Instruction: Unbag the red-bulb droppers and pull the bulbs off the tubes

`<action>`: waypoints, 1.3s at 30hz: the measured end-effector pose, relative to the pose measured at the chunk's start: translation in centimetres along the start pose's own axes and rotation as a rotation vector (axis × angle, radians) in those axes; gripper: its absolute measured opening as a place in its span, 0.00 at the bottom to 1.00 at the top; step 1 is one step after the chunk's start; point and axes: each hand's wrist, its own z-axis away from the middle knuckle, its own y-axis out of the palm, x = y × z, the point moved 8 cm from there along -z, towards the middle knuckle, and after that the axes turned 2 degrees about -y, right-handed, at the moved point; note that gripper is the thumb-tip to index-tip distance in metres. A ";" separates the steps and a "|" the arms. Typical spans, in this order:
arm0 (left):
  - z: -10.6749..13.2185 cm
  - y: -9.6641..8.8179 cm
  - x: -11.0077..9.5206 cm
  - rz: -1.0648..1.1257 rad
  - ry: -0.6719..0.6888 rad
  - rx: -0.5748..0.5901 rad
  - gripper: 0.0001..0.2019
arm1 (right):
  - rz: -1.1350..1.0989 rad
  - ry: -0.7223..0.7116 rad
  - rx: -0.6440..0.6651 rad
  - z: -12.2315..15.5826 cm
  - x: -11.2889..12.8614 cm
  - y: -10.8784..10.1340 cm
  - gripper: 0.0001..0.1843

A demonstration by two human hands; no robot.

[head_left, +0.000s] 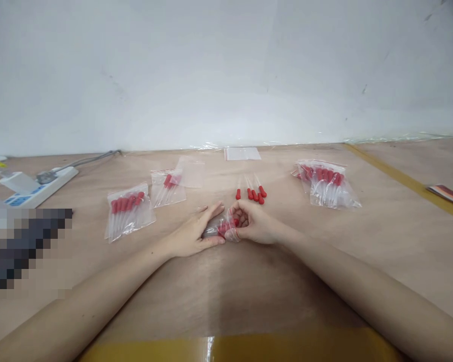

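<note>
A clear zip bag point(211, 230) with red-bulbed droppers point(222, 229) in it lies between my hands. My left hand point(191, 235) rests on the table around the bag's left end, thumb and fingers stretched apart on either side of it. The fingers of my right hand point(254, 223) are curled and closed on the bag's right end, near the red bulbs; part of the bag is hidden by them. Just beyond my right hand, several loose droppers point(250, 194) lie with their red bulbs toward me and clear tubes pointing away.
Filled dropper bags point(132, 221) lie at left, with another bag point(166, 196) beside them under a clear bag point(189, 173). More filled bags point(326, 188) overlap at right. Flat bags point(243, 154) lie near the wall. A power strip point(55, 183) with plugs stands far left.
</note>
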 end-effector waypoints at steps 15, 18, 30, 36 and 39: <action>1.0 -0.4 2.1 -0.178 -0.171 0.048 0.46 | -0.254 0.071 -0.290 0.5 0.4 -6.2 0.14; 1.5 -0.6 2.4 -0.220 -0.195 0.063 0.43 | -0.143 -0.027 -0.475 1.3 2.1 -10.6 0.13; 2.2 -0.9 3.3 -0.268 -0.345 -0.019 0.28 | 0.811 -0.344 -0.508 -5.0 3.7 -6.4 0.04; 2.0 -2.8 2.7 -0.265 -0.293 -0.230 0.23 | 0.972 -0.237 -0.383 -6.8 1.8 -4.5 0.03; 2.0 -3.3 2.5 -0.208 -0.225 -0.283 0.21 | 0.963 -0.208 -0.361 -6.3 1.9 -4.5 0.07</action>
